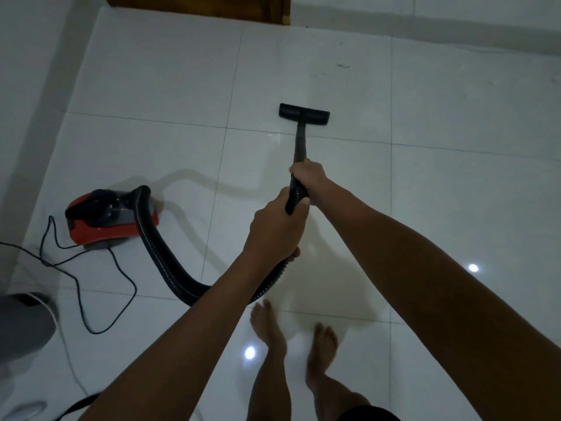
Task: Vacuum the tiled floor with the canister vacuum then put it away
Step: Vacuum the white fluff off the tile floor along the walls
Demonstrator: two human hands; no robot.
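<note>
A red and black canister vacuum sits on the white tiled floor at the left. Its ribbed black hose loops down and right, then rises to a black wand. The wand ends in a flat black floor head resting on the tiles ahead of me. My right hand grips the wand's upper end. Just below it, my left hand grips the hose cuff. Both arms reach forward over my bare feet.
The vacuum's black power cord snakes across the floor at the left. A grey rounded object stands at the lower left edge. A wooden door frame and white wall close off the far side. Bits of debris lie beyond the floor head.
</note>
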